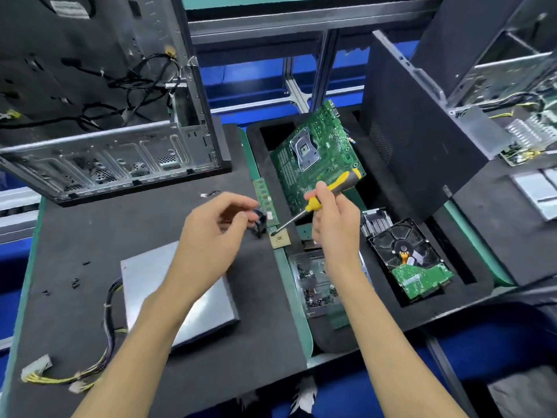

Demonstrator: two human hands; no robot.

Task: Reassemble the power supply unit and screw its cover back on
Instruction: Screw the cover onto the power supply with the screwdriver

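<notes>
Head view: both hands up over the tabletop [211,372], screwdriver in one, a little black part by the other.

Right hand [334,224] has its fingers wrapped round the yellow-and-black screwdriver [328,191], tip angled down-left and ending right over a small tan chip [281,240] at the edge of the dark mat. Left hand [211,236] is loosely curled, thumb and fingers closing on a small black part [259,223], though I can't tell for sure if it's actually pinched or just touched. The power supply [199,300], a grey metal box with its cover on, lies flat on the mat under the left forearm, its cable bundle [102,357] trailing off to the left. A few loose black screws [75,283] sit left of it. Green motherboard [316,158] and a hard drive [410,260] are in the foam tray to the right; an open PC case [114,164] stands behind.
</notes>
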